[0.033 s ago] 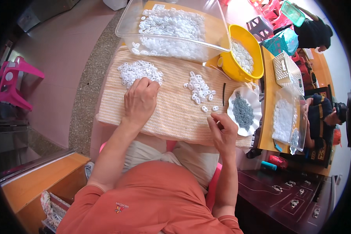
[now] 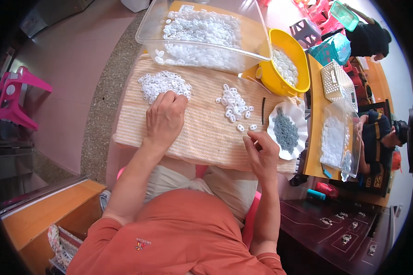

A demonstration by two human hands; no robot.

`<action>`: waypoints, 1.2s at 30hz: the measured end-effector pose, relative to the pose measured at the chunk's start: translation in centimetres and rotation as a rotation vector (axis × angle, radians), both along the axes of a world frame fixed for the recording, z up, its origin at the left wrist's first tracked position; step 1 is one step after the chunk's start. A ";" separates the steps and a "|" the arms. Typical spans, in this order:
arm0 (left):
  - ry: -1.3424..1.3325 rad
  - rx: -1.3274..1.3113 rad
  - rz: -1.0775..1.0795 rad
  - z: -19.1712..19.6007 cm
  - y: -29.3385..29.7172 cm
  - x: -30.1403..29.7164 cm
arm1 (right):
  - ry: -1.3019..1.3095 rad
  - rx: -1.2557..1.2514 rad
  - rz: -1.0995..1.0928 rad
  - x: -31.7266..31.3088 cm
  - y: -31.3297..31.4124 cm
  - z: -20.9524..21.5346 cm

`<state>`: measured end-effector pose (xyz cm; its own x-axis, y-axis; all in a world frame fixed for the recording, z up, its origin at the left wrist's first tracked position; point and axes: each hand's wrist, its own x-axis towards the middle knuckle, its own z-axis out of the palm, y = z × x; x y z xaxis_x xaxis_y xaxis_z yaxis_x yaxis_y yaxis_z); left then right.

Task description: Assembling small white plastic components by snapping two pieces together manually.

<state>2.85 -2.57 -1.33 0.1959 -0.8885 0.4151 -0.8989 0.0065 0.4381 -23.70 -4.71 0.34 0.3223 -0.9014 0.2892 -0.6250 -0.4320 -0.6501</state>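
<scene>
Left hand (image 2: 164, 120) palm-down on the woven mat (image 2: 202, 133), fingers curled into the left pile of white rings (image 2: 163, 84), pile's long axis running left-right, right hand (image 2: 263, 153) pinched narrow beside the middle ring cluster (image 2: 234, 104), held item too small to tell, grey-filled white dish (image 2: 287, 130) just right.

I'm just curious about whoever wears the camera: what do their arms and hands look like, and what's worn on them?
Both forearms are bare from the elbow down. The left hand and right hand wear no gloves, and no rings, watch or bracelet can be made out. Short sleeves of an orange-red shirt cover the upper arms; it carries a small emblem on the left side of the chest.
</scene>
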 end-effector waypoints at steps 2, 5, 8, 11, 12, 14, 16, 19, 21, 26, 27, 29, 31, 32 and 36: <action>0.017 -0.016 0.005 0.1 0.1 -0.1 | 0.093 -0.017 0.003 0.3 -0.6 0.0; 0.037 -0.020 0.008 0.2 0.1 0.0 | 0.271 -0.046 -0.012 1.3 -1.0 0.3; 0.029 0.004 0.005 0.3 0.1 0.2 | 0.370 -0.055 -0.036 2.0 -1.2 0.0; 0.025 0.017 0.002 0.3 0.1 0.2 | 0.372 -0.052 -0.041 2.0 -1.3 -0.4; 0.027 0.018 0.004 0.3 0.0 0.2 | 0.356 -0.053 -0.038 2.0 -1.4 -0.6; 0.028 0.017 0.001 0.2 0.0 0.3 | 0.339 -0.059 -0.032 1.9 -1.4 -0.8; 0.029 0.016 -0.004 0.1 -0.1 0.2 | 0.321 -0.065 -0.027 1.9 -1.5 -1.0; 0.034 0.042 0.009 0.4 -0.2 -0.1 | 0.296 -0.031 -0.028 1.7 -1.5 -0.8; 0.046 0.052 0.001 0.3 -0.1 -0.1 | 0.235 -0.008 -0.024 1.9 -1.4 -0.6; 0.025 0.038 -0.005 0.0 -0.2 0.0 | 0.234 -0.051 -0.034 1.1 -0.8 0.0; 0.021 0.027 -0.002 0.0 -0.2 0.1 | 0.240 -0.051 -0.041 0.7 -0.5 0.2; 0.021 0.017 -0.003 0.1 -0.3 0.0 | 0.174 -0.108 -0.110 -0.5 -0.1 0.5; 0.014 0.003 0.012 0.3 -0.4 -0.1 | 0.192 -0.144 -0.136 -1.9 0.3 0.7; 0.017 0.004 0.009 0.3 -0.4 -0.2 | 0.206 -0.162 -0.143 -2.6 0.5 0.9; 0.058 -0.108 -0.014 0.2 -0.7 -0.2 | 0.238 -0.221 -0.194 -5.1 0.8 1.5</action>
<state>2.63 -3.24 -1.12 0.2102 -0.8419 0.4970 -0.8713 0.0693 0.4858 -28.77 -3.86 1.81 0.2331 -0.8763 0.4216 -0.8312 -0.4046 -0.3813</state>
